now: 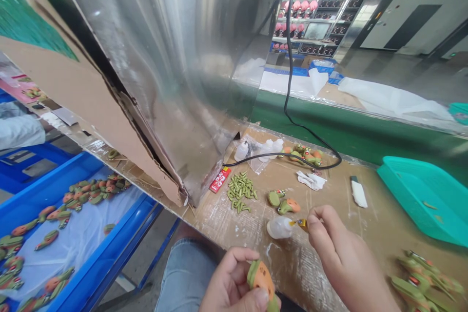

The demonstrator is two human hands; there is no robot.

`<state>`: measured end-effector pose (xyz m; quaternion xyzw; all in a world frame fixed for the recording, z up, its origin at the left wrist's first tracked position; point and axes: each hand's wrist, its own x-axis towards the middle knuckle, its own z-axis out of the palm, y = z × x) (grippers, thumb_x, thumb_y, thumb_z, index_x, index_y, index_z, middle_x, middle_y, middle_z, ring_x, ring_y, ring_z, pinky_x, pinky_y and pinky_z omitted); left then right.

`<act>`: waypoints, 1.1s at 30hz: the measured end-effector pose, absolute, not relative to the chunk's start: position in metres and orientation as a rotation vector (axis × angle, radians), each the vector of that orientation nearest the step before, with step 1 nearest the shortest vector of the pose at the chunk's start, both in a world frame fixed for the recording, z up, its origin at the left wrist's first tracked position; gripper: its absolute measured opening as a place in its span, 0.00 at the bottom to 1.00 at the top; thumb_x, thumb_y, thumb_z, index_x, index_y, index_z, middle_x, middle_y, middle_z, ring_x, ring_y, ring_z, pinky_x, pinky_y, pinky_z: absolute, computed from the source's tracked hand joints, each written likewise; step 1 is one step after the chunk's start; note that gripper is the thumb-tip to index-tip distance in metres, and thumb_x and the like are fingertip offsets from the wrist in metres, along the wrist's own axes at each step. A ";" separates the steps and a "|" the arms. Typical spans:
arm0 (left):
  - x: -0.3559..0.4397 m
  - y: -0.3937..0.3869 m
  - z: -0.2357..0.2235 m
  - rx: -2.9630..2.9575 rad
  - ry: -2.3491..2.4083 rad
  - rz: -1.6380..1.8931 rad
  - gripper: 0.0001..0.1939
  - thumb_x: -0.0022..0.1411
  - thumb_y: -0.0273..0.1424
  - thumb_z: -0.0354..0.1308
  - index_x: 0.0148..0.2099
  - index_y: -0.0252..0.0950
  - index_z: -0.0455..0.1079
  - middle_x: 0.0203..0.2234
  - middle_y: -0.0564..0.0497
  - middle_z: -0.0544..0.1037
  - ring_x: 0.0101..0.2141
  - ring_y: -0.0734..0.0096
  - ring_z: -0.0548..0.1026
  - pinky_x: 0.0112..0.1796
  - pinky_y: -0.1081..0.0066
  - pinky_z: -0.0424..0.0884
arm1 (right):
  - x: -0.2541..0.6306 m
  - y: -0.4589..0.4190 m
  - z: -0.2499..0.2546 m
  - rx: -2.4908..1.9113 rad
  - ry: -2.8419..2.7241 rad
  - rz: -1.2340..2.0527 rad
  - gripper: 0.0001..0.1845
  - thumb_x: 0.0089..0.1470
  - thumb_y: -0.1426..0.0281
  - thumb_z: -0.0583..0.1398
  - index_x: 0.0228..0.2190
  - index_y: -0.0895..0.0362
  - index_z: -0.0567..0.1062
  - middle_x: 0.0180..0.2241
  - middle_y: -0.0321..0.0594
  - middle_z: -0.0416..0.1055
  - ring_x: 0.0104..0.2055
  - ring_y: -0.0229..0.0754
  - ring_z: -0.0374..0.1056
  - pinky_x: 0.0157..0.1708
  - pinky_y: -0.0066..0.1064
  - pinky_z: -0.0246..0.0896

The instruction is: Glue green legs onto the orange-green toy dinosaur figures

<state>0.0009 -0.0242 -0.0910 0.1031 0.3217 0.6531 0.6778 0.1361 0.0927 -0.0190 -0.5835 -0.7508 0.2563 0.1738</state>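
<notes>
My left hand (pixel 234 285) is closed on a small green and orange toy figure (pixel 262 280), held at the near edge of the brown worktable (pixel 329 195). My right hand (pixel 338 253) reaches over the table with its fingers pinched on the yellow tip (pixel 302 224) of a small clear glue bottle (pixel 280 227) that lies on its side. Just beyond the bottle lie two more green and orange figures (pixel 283 201). A pile of several small green parts (pixel 240 189) sits to their left.
A blue bin (pixel 109 253) lined with plastic holds several figures at the left. A teal tray (pixel 427 200) stands at the right, more figures (pixel 424 278) at the near right. A black cable (pixel 288 87), spare bottles (pixel 268 148), a red pack (pixel 220 179) and a slanted metal panel (pixel 175 68) stand behind.
</notes>
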 end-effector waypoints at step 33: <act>-0.020 -0.014 -0.073 0.202 0.889 1.461 0.18 0.48 0.33 0.67 0.43 0.39 0.69 0.21 0.54 0.79 0.21 0.73 0.74 0.23 0.70 0.73 | 0.138 0.086 -0.093 -1.292 -1.927 1.057 0.19 0.51 0.61 0.59 0.43 0.56 0.66 0.44 0.45 0.67 0.46 0.51 0.63 0.46 0.42 0.57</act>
